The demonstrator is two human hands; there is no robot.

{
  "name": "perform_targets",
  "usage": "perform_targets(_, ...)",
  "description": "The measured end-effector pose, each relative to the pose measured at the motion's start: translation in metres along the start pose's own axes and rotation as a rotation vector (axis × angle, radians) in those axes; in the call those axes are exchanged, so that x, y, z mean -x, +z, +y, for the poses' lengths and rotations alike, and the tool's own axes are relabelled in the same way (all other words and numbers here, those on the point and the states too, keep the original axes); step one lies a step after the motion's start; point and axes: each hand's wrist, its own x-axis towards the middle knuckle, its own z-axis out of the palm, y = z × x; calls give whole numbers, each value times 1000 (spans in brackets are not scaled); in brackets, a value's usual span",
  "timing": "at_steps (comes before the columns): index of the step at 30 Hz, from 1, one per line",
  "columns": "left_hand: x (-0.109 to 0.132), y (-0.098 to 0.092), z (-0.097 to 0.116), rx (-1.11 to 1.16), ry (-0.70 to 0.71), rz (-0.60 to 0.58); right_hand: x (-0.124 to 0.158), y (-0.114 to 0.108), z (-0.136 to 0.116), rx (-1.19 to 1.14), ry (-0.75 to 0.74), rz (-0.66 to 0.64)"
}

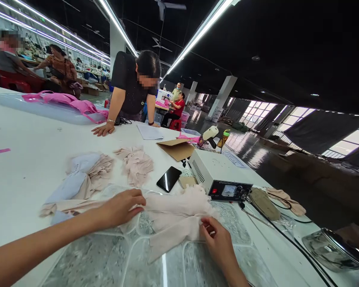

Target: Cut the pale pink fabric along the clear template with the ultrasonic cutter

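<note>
beige cloth strips (176, 205) | long axes roughly left-right | one tip points near-left

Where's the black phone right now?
In the head view, the black phone lies on the white table just below picture centre, left of the box with the meter and beyond the pale fabric.

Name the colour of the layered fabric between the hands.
The layered fabric is pale pinkish beige, in the head view.

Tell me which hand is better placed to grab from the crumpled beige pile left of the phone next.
Probably your left hand: it's nearer the crumpled beige pile, while your right hand is farther away, at the edge of the spread fabric.
</note>
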Motion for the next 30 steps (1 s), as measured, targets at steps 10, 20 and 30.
perform_targets(10, -66, 62, 77, -6, 196, -140, 28, -13, 26, 140, -85, 72)
perform_targets(20, -61, 49, 98, -19, 112, -181, 33, 2, 1, 248, -169, 33)
perform_targets(30, -72, 31, 105, 98, 49, -134, 31, 8, -3, 266, -296, 107)
